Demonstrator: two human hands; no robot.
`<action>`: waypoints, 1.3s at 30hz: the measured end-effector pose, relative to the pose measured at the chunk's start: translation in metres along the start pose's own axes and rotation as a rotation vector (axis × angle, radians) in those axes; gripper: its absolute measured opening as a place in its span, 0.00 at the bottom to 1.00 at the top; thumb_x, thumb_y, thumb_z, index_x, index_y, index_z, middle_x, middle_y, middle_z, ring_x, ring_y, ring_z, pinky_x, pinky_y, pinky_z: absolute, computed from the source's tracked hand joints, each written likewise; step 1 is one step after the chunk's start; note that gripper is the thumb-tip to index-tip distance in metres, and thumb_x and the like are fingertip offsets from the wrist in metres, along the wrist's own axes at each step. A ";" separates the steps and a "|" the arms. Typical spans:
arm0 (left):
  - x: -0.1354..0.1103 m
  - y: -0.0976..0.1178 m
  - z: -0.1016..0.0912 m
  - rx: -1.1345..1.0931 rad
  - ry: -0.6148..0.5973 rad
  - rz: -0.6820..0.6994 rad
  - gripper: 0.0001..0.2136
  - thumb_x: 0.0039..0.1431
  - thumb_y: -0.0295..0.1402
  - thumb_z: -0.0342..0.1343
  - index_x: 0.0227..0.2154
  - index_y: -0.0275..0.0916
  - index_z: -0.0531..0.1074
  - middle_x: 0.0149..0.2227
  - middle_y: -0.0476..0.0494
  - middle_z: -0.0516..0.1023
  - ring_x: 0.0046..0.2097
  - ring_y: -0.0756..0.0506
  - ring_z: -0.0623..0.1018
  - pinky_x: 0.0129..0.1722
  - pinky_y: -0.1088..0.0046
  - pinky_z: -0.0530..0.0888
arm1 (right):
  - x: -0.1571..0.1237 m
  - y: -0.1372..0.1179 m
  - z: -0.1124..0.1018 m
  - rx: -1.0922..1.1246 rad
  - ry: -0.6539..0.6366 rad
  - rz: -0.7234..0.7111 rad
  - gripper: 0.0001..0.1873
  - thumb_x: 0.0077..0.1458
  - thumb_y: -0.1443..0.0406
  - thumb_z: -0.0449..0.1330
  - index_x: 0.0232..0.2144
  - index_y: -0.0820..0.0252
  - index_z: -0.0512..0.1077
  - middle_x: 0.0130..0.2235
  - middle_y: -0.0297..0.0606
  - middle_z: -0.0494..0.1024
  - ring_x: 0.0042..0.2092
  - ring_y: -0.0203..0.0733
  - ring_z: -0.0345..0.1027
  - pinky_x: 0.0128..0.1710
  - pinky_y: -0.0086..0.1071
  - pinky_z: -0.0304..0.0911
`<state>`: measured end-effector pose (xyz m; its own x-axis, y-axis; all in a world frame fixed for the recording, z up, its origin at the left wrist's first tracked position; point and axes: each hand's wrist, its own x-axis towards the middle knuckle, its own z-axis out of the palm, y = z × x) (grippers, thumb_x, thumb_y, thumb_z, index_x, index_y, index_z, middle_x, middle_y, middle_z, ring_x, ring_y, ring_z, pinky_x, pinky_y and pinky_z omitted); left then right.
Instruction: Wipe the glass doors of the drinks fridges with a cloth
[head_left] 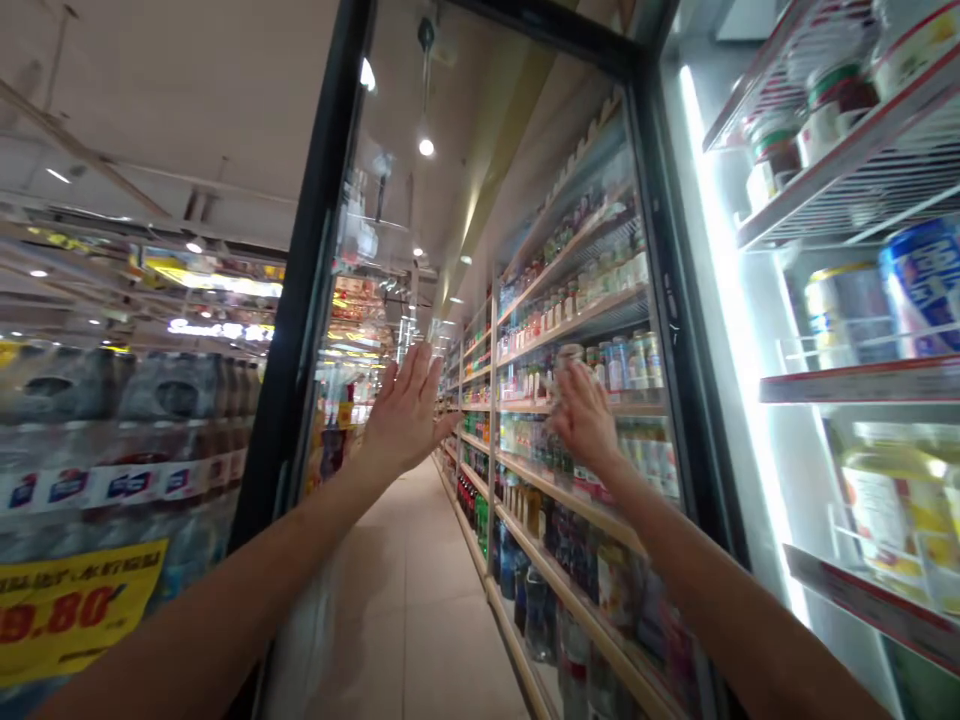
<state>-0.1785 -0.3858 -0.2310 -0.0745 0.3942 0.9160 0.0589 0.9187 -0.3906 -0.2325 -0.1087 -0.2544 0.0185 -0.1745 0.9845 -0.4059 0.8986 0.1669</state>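
Observation:
A glass door [405, 600] in a black frame stands swung out before me. Flat against its pane, or very close to it, is my left hand [409, 410], fingers stretched and thumb spread, holding nothing. Farther right, my right hand [586, 415] is at the same pane with its fingers curled forward. Something pale and blurred shows at those fingertips; I cannot tell whether it is a cloth in the hand or goods seen through the glass.
Lit cooler shelves [855, 388] with cans, jars and bottles [889, 500] are at the right. Packed bottles [142, 450] are stacked at the left behind a yellow price sign [82, 605]. Shelves of drinks and a tiled aisle floor show in the glass.

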 end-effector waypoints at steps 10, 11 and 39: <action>-0.002 0.011 -0.005 -0.030 -0.018 -0.045 0.32 0.59 0.46 0.44 0.61 0.29 0.51 0.65 0.30 0.47 0.66 0.36 0.43 0.62 0.52 0.48 | -0.025 -0.011 0.009 0.031 -0.031 -0.055 0.31 0.51 0.63 0.49 0.58 0.61 0.57 0.63 0.44 0.55 0.65 0.46 0.42 0.62 0.45 0.47; -0.005 0.012 -0.006 -0.030 -0.025 -0.042 0.31 0.59 0.45 0.44 0.60 0.29 0.52 0.65 0.31 0.48 0.66 0.36 0.43 0.62 0.52 0.48 | -0.027 -0.013 0.009 0.036 -0.057 -0.131 0.30 0.51 0.63 0.49 0.58 0.59 0.57 0.62 0.43 0.56 0.65 0.45 0.43 0.62 0.46 0.47; -0.064 0.056 -0.001 -0.064 0.023 -0.034 0.28 0.61 0.39 0.44 0.61 0.29 0.51 0.63 0.33 0.54 0.66 0.40 0.48 0.62 0.56 0.49 | -0.053 -0.019 0.010 -0.036 0.035 -0.027 0.27 0.56 0.65 0.44 0.58 0.62 0.58 0.61 0.45 0.59 0.64 0.45 0.45 0.61 0.48 0.43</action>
<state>-0.1696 -0.3598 -0.3114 -0.0546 0.3616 0.9307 0.1208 0.9277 -0.3533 -0.2348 -0.1201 -0.3100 0.0611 -0.1856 0.9807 -0.3717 0.9076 0.1949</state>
